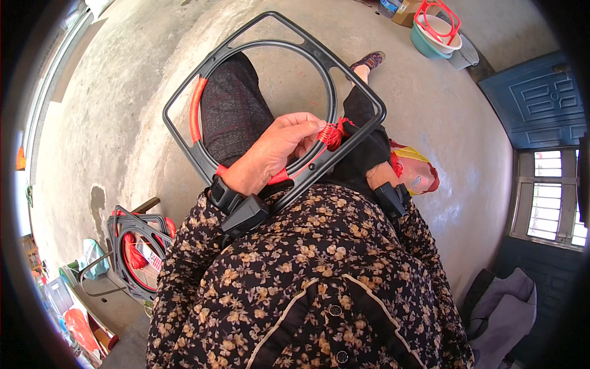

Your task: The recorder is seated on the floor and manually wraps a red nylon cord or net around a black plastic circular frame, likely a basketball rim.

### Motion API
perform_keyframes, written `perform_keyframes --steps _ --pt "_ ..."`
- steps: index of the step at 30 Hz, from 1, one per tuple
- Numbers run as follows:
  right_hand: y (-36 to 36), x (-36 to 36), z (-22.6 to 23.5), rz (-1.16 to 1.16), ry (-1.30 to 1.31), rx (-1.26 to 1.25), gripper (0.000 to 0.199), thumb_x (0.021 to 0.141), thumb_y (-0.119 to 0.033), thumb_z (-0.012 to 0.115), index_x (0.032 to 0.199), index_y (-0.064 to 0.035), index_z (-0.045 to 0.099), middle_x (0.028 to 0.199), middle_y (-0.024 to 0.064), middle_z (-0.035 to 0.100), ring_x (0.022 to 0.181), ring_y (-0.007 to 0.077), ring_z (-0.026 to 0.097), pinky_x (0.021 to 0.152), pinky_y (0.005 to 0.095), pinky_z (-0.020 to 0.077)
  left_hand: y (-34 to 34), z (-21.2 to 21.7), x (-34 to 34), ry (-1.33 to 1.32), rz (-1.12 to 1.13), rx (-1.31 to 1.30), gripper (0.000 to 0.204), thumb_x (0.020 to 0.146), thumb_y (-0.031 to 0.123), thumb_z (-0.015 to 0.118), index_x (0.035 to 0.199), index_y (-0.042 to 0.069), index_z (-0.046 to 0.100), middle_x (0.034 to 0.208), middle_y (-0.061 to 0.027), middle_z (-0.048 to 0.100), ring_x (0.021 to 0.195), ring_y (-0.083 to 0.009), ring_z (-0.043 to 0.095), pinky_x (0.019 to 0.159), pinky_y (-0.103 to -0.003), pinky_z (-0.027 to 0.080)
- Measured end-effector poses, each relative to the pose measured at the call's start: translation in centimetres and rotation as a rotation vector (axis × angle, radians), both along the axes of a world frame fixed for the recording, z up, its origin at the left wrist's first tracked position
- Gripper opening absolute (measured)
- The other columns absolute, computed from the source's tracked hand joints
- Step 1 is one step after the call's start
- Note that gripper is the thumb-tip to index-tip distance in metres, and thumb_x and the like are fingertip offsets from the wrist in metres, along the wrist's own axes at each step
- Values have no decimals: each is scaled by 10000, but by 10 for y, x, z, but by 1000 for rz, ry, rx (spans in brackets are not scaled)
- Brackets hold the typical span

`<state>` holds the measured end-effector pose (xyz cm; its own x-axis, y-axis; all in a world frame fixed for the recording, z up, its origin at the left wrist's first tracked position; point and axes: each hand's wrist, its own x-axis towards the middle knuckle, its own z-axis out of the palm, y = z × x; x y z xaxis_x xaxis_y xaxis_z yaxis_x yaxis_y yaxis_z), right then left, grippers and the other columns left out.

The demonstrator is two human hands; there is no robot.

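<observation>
A black plastic square frame with a round inner ring (257,43) rests tilted across my lap. Red cord is wound tightly round the ring at its left side and along its near side. My left hand (270,150) reaches over the near part of the ring, thumb and fingers pinched on red cord (330,134) bunched at the ring's right side. Beside my right thigh, my right hand (382,174) is by a red, yellow and clear plastic bag (421,175) with red material at its mouth. The fingers of this hand are hidden.
Several similar black frames with red cord (138,249) are stacked at the lower left. Far right, a red frame (439,21) lies on stacked basins (430,48) beside a grey bucket (465,54). A blue door (541,98) and a grey padded seat (504,313) are at right.
</observation>
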<state>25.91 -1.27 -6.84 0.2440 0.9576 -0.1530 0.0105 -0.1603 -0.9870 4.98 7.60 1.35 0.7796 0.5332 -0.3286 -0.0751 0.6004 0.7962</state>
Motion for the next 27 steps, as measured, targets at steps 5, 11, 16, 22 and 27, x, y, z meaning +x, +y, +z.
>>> perform_keyframes --steps 5,11,16,22,27 --pt "3 13 -22 55 223 -28 151 934 -159 543 1022 -51 600 901 34 604 804 136 573 720 249 475 1 0 1 0 -5 4 162 924 187 564 808 84 611 647 66 548 545 -5 510 485 -143 396" --pt "2 16 -25 75 729 -20 140 935 -151 540 1017 -55 600 935 39 611 821 136 579 720 247 477 1 -1 1 -6 -1 -3 163 922 194 568 809 85 615 657 66 551 552 -1 507 493 -141 396" --pt "-3 9 -17 -29 234 -54 159 932 -139 534 1036 -42 606 957 46 617 843 141 582 732 257 481 1 -1 0 2 -6 -6 166 917 206 576 802 93 617 655 69 547 540 3 485 483 -139 379" --pt "-1 3 4 106 -338 21 167 915 -132 532 1026 -45 623 961 54 620 843 144 581 739 277 483 0 0 0 8 -6 4 168 917 207 575 794 98 613 641 74 539 528 2 475 463 -143 363" --pt "-3 -2 21 160 -372 -81 189 991 -160 413 1048 -39 547 911 55 552 894 165 536 824 264 440 1 1 0 8 -11 3 162 920 203 572 806 96 614 649 74 542 535 3 479 469 -141 366"
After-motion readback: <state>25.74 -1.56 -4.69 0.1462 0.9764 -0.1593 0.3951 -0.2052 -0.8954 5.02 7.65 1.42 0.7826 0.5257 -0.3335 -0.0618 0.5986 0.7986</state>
